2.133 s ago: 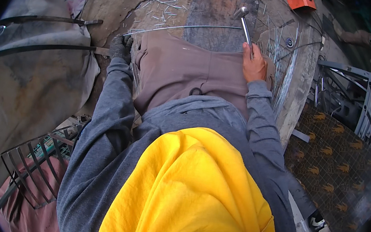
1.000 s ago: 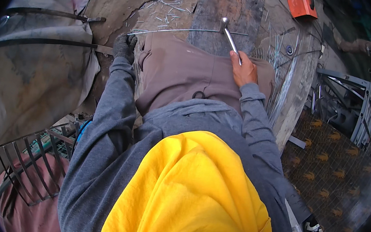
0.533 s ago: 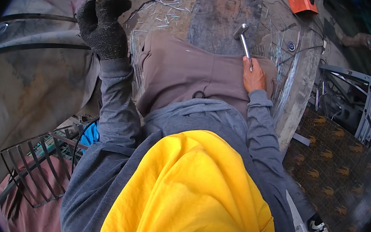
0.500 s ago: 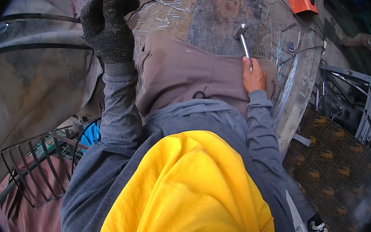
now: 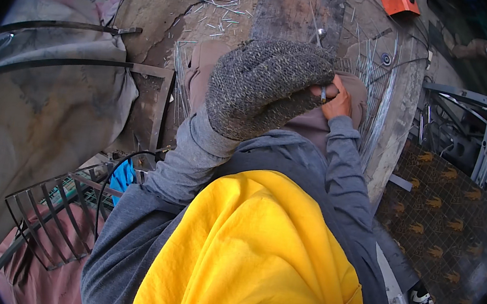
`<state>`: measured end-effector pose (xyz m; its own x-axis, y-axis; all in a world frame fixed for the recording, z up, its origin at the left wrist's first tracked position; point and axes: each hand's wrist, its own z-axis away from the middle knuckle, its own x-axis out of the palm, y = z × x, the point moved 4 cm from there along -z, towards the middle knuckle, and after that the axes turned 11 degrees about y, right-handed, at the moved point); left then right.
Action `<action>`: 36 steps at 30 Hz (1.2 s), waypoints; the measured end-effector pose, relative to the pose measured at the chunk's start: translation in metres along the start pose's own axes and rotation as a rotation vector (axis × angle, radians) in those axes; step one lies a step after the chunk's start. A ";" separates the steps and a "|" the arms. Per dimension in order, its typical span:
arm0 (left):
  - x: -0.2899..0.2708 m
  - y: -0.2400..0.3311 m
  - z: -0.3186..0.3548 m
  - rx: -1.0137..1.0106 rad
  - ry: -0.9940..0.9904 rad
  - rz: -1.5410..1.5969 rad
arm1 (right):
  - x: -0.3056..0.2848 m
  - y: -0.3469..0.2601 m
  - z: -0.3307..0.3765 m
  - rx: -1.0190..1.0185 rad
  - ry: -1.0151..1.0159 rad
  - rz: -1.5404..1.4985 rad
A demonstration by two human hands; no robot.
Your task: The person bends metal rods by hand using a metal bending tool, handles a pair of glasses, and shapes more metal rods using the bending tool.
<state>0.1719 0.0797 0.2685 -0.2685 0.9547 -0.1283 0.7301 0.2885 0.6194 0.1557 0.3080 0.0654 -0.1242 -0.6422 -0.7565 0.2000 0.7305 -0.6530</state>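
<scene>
My left hand [image 5: 266, 88], in a dark grey knit glove with the thumb tip bare, reaches across my lap to my right hand. It is closed, and a thin metal rod [image 5: 314, 18] shows beyond its far side; most of the rod is covered by the glove. Bare and curled, my right hand [image 5: 341, 100] is closed on a chrome hammer-shaped tool [image 5: 321, 33]. Only part of its head and its handle end show, since the glove hides the shaft. The left thumb touches or nearly touches the handle end.
Beyond my lap lies a worn plank [image 5: 292, 3], with several cut rod pieces [image 5: 228, 7] scattered left of it. Long thin rods [image 5: 378, 95] lie to my right. An orange metal piece [image 5: 397, 2], metal frames [image 5: 457, 93], a patterned board [image 5: 436, 218] and a barred rack [image 5: 50, 213] surround me.
My left hand has swung from the far left to my right hand, bringing the thin rod, which now points away from me. The right hand has stayed near my right thigh with the tool.
</scene>
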 end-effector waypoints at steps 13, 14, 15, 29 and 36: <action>-0.014 -0.012 0.005 -0.219 0.019 0.033 | 0.003 0.001 -0.004 0.051 -0.048 0.065; -0.015 -0.013 0.004 -0.220 0.019 0.033 | 0.003 0.001 -0.004 0.064 -0.061 0.057; -0.017 -0.011 0.000 -0.157 0.069 -0.019 | 0.004 0.001 -0.004 0.077 -0.075 0.049; -0.032 -0.011 -0.014 -0.125 0.220 -0.134 | 0.004 -0.001 -0.006 0.069 -0.075 0.062; -0.084 -0.080 -0.024 -0.306 0.673 0.155 | -0.004 -0.004 -0.002 0.084 -0.073 0.005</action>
<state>0.1207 -0.0253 0.2482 -0.5744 0.7039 0.4178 0.6102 0.0280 0.7918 0.1535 0.3084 0.0707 -0.0524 -0.6558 -0.7531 0.2812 0.7139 -0.6412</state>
